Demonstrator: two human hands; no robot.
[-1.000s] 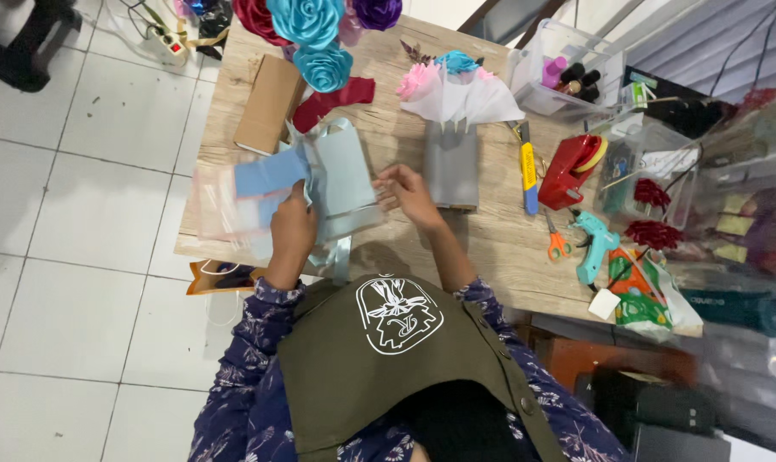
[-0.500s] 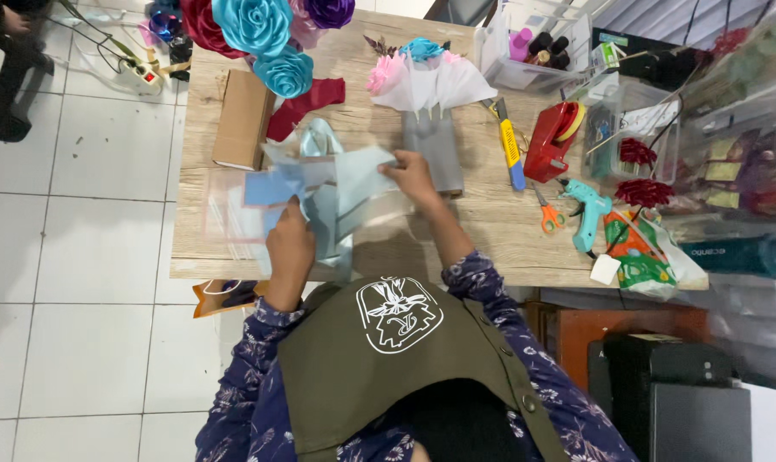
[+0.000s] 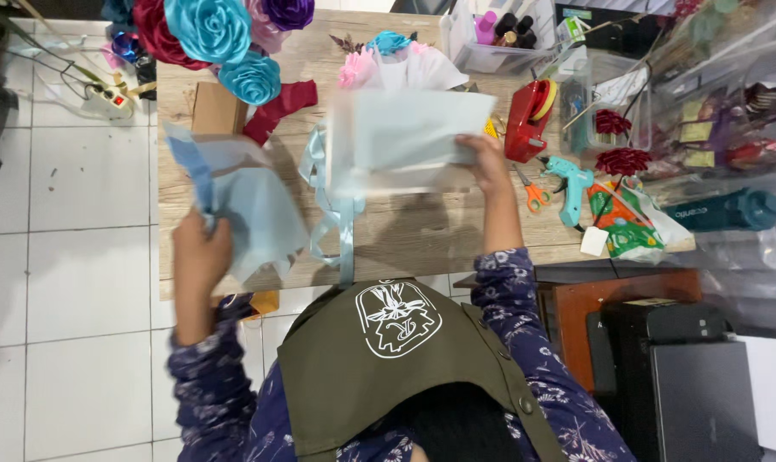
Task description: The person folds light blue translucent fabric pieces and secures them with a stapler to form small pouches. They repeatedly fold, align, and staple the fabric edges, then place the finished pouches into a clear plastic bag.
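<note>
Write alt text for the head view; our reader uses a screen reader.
Seen from above, a person's left hand lifts pale blue paper while the right hand raises a light sheet over a wooden table crowded with paper roses, scissors, glue gun.

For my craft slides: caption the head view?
Left hand and right hand lift pale blue paper sheets above wooden table.

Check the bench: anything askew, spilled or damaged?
Nothing spilled or broken. The left hand holds crumpled light blue sheets out past the wooden table edge, the right hand lifts a pale sheet, and a light blue ribbon dangles loose over the front edge.
</note>
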